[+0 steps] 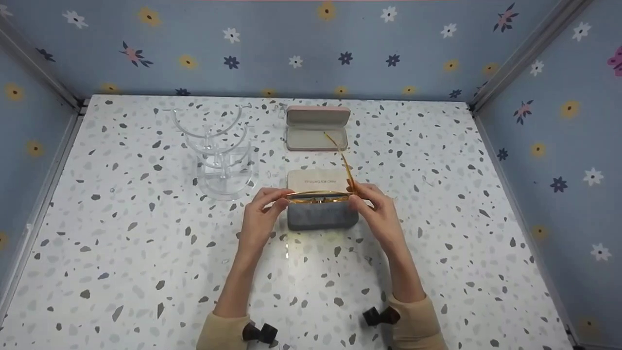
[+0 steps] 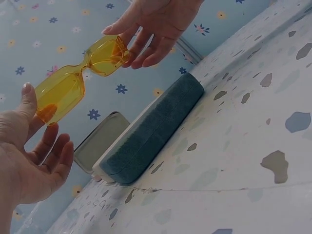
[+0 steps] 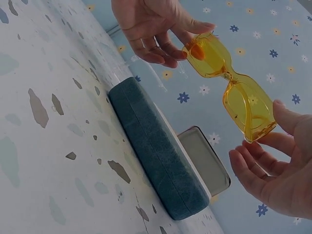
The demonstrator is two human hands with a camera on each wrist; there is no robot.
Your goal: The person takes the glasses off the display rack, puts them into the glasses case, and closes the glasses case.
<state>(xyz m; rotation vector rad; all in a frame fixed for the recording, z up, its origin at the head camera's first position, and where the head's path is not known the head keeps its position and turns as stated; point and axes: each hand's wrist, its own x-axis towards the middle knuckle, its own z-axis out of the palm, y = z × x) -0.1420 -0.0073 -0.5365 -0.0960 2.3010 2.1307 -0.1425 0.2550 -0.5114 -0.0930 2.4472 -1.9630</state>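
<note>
A pair of yellow-tinted sunglasses (image 2: 62,92) is held up in both hands, above a blue-grey glasses case (image 1: 322,217). My left hand (image 1: 261,216) pinches one end of the frame between thumb and fingers. At the other end, my right hand (image 1: 380,214) pinches the frame near the hinge. One temple arm (image 1: 345,160) sticks out away from me on the right side. Both lenses show clearly in the right wrist view, where the sunglasses (image 3: 209,57) appear well apart from the case (image 3: 158,151). A cream panel (image 1: 316,179) with small print shows at the case's far side.
Behind the blue-grey case, a second, pinkish case (image 1: 318,116) stands with its lid up and a pale lining. To the left is a clear acrylic tiered display stand (image 1: 224,192). Flower-patterned panels (image 1: 291,43) border the speckled table (image 1: 146,253).
</note>
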